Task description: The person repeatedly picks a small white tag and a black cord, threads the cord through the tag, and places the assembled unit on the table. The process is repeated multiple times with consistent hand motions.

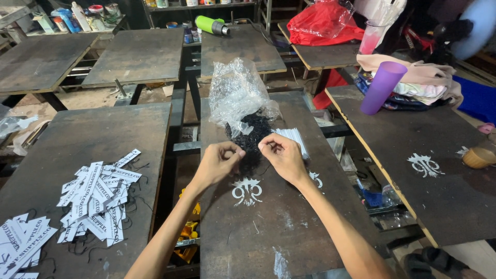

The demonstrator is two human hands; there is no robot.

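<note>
Left hand: the left hand (pixel 219 161) is over the middle board, fingers pinched narrow, fingertips at the edge of the black string bundle (pixel 251 139); what lies between the fingertips is too small to tell.
Right hand: the right hand (pixel 281 155) faces the left hand, fingers curled and pinched close together, touching the same bundle on its right side.
Black string bundle: a tangled dark mass lying on the middle board (pixel 268 227), between and just beyond both hands, spilling from the mouth of the plastic bag.
Plastic bag: a clear crumpled plastic bag (pixel 236 93) stands behind the bundle, its lower end touching it.
White strips: a small stack of white strips (pixel 294 138) lies just right of the bundle, partly hidden by the right hand.
Board marking: a white ornamental stencil mark (pixel 246 190) is printed on the middle board, just below the hands; a like mark (pixel 424 164) is on the right board.
Tags, left board: rectangular white paper tags (pixel 98 194) with black print and black strings lie in a loose pile; a second pile (pixel 23 240) lies at the lower left corner.
Right board: a purple tumbler (pixel 381 87) stands tilted against folded cloth (pixel 418 82).
Rear boards: a green and black flask (pixel 212 25) lies on its side; a red plastic bag (pixel 320 23) sits to its right.
</note>
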